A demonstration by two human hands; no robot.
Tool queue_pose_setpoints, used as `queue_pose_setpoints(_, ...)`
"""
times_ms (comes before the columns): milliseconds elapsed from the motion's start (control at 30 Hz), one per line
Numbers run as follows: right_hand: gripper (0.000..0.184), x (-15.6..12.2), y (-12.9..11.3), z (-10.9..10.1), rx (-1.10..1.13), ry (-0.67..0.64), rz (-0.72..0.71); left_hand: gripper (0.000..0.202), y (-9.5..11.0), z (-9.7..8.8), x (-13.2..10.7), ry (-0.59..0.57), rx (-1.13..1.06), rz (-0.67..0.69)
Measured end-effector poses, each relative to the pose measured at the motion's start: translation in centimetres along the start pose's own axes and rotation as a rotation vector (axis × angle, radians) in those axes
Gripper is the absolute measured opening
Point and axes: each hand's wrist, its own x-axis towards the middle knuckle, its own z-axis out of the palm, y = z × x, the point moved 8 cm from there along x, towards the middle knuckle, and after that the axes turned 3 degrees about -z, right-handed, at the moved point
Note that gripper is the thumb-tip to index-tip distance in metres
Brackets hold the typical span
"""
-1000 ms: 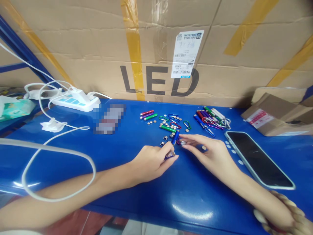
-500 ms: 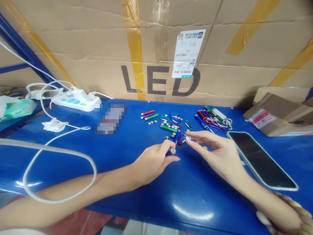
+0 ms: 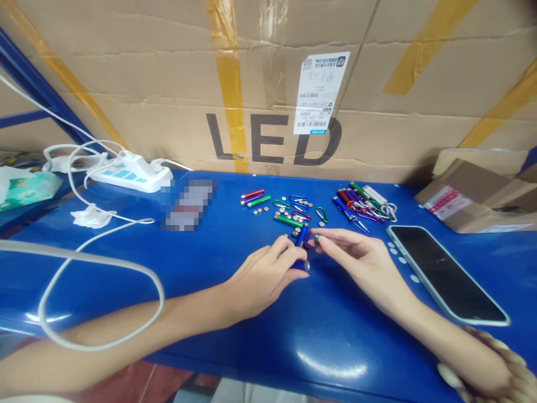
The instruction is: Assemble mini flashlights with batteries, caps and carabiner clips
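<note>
My left hand [image 3: 264, 274] is closed around a small blue keychain flashlight [image 3: 301, 264], its open end pointing right. My right hand [image 3: 361, 257] pinches a small silver part [image 3: 316, 238] between thumb and forefinger, just above and to the right of that open end. Both hands rest on the blue table [image 3: 251, 330]. Right behind my fingers lie another blue flashlight body [image 3: 301, 235], a green one [image 3: 287, 220], loose button batteries [image 3: 264, 210], small silver caps and coloured carabiner clips [image 3: 321, 213].
A phone [image 3: 444, 271] lies face up at the right. A bundle of coloured flashlights [image 3: 361, 201] sits behind it. A white power strip [image 3: 130, 172] with cables is at the back left, a cardboard box [image 3: 474, 196] at the back right. A big carton marked LED [image 3: 272, 84] walls the back.
My right hand picked a small silver part off the table, lifted it, then brought it down close to the flashlight's open end. My left hand turned the flashlight slightly.
</note>
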Motion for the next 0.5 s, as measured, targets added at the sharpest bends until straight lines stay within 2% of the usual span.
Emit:
queue_pose_setpoints(100,0.027,-0.1,-0.2,0.2,-0.005,-0.023,-0.019,0.024,-0.1,0.3,0.1,-0.049,0.045,-0.016)
queue_pose_setpoints(300,0.017,-0.9,-2.6,0.5,-0.204,-0.047,-0.307,0.026,-0.3,0.3,0.1,-0.027,0.024,-0.032)
queue_pose_setpoints(500,0.013,-1.0,-2.6,0.0,-0.193,-0.003,-0.307,0.028,0.1,0.4,0.0,-0.025,0.035,0.024)
